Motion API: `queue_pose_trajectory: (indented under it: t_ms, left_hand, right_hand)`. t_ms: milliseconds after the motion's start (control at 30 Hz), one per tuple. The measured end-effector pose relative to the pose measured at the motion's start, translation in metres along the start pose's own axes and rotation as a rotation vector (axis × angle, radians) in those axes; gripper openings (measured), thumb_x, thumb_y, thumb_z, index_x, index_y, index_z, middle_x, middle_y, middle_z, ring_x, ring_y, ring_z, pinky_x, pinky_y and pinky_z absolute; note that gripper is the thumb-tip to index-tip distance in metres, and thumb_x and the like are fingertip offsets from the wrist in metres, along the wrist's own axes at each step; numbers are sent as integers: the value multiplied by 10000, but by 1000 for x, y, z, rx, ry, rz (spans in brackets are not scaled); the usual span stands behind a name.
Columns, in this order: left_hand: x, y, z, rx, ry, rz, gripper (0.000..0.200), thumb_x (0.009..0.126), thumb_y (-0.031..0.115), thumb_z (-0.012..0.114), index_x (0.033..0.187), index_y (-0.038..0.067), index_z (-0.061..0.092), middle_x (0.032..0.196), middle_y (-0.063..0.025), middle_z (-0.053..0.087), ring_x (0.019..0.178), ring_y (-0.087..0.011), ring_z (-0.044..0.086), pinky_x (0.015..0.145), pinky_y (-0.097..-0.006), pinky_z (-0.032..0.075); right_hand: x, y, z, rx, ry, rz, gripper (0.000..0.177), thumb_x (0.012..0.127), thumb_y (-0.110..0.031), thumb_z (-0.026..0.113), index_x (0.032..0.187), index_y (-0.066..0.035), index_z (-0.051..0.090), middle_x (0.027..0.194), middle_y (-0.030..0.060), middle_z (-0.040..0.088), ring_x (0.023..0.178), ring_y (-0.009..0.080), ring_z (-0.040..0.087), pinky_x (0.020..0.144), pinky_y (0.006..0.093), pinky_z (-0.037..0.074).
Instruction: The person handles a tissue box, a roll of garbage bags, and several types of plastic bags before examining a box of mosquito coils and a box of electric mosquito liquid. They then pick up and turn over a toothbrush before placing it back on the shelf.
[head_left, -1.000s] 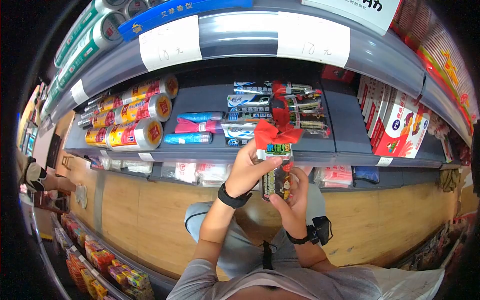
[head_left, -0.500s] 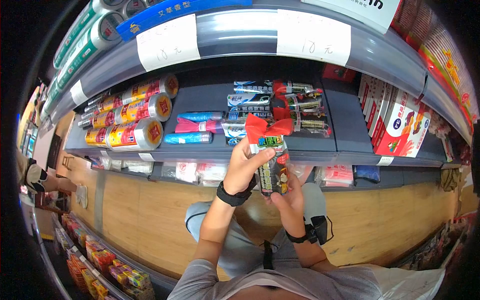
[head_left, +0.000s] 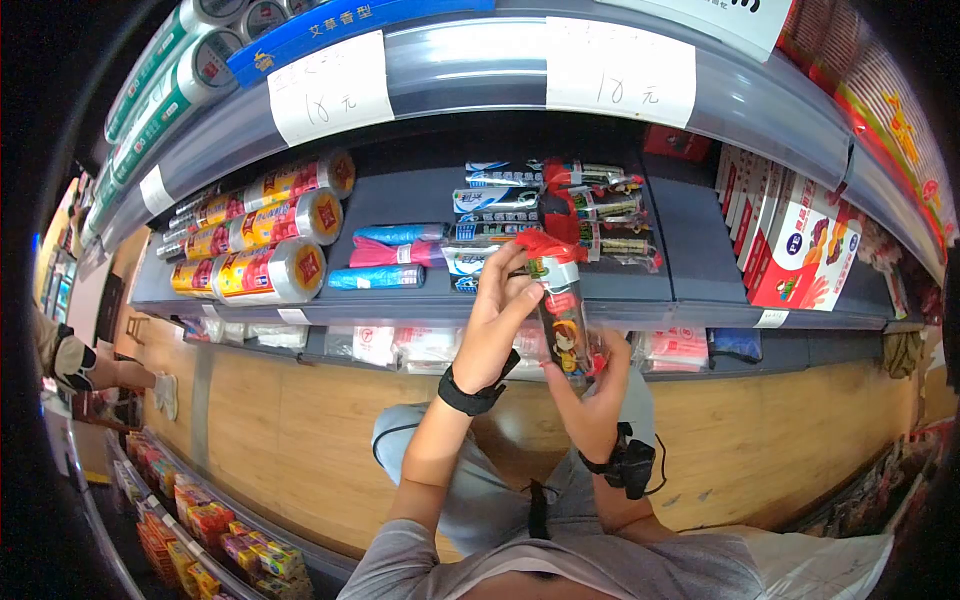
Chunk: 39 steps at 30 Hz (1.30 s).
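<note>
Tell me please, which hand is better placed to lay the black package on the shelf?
The left hand, I judge: it holds the black package near its red top and appears closer to the shelf. The right hand is lower, at the package's bottom end.

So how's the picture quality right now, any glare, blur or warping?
In the head view, fisheye distortion bows the upper shelf edge and the corners fall black; also in the head view, glare streaks that edge, shadow darkens the back of the shelf beneath, and the right hand looks slightly blurred near the packet.
</note>
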<state>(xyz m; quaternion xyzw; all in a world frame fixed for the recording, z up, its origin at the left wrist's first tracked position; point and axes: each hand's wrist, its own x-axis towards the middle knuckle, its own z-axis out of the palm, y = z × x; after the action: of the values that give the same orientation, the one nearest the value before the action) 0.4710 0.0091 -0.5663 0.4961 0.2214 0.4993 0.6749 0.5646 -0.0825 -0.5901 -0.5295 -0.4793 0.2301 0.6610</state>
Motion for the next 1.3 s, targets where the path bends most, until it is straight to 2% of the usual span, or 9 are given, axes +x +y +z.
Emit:
queue_pose_trajectory:
  t_ms: [67,167,233,367,500,700,867,1167,1300]
  left_hand:
    - [-1,1,-3,25,4,-30,486,824,186,470,1232,31,257,1194,-89,370,1023,-132,403,873,-265,316]
    - [-2,5,-2,-298,-130,-133,454,827,225,429,1212,19,305,1193,-92,394,1104,-174,376,909,-295,301]
    - [-3,-1,-4,-191,-142,-85,476,847,276,404,1234,36,268,1123,-49,425,934,-107,446,821,-236,345]
    - [-2,9,3,-63,-72,-94,366,830,166,471,1151,23,368,1055,-28,470,908,-68,444,744,-200,365]
    - [-2,9,-3,-85,-85,-114,348,815,107,485,1135,14,384,1068,-37,473,966,-99,445,822,-238,352]
    - [2,13,-2,-162,-65,-15,413,783,70,499,1165,-2,358,1138,-85,446,1054,-147,417,880,-262,315]
    - [3,10,-2,-205,-107,-26,465,763,52,512,1187,-6,330,1179,-95,409,1095,-166,383,900,-271,294]
    - [3,9,-8,-166,-94,-40,486,768,121,503,1199,-8,320,1202,-86,388,1101,-165,376,887,-258,300]
    - [1,8,-16,-357,-223,-52,556,732,152,563,1200,-23,318,1196,-95,390,1105,-168,372,909,-288,291]
  right_hand:
    - [6,-2,-2,-177,80,-178,521,586,-32,674,1048,-24,434,896,105,425,769,184,453,685,280,398]
    - [10,-14,-5,-358,90,-248,489,545,-40,676,1001,-78,503,873,94,407,751,216,435,661,297,390]
    - [8,-10,-6,-473,61,-349,491,528,-31,680,984,-75,505,887,96,381,767,224,417,641,299,365]
    - [5,-11,-6,-674,10,-512,497,477,-39,695,940,-98,525,904,99,346,799,233,385,638,318,340]
    - [6,-12,-8,-634,-17,-517,555,486,-60,708,996,-86,490,928,110,350,835,246,384,679,329,346]
    - [1,-6,-8,-241,-50,-347,607,596,-153,691,1102,-16,385,1036,128,398,937,270,405,826,379,328]
    - [1,-3,-4,438,-140,134,478,717,-41,563,1136,17,341,1070,123,452,962,187,458,845,305,347]
    - [0,0,-3,494,-154,183,454,746,-39,559,1142,27,348,1075,113,469,1018,184,445,885,303,333]
    - [2,-7,-2,491,-123,165,445,747,-43,561,1136,29,356,1063,114,470,1008,179,448,877,295,337]
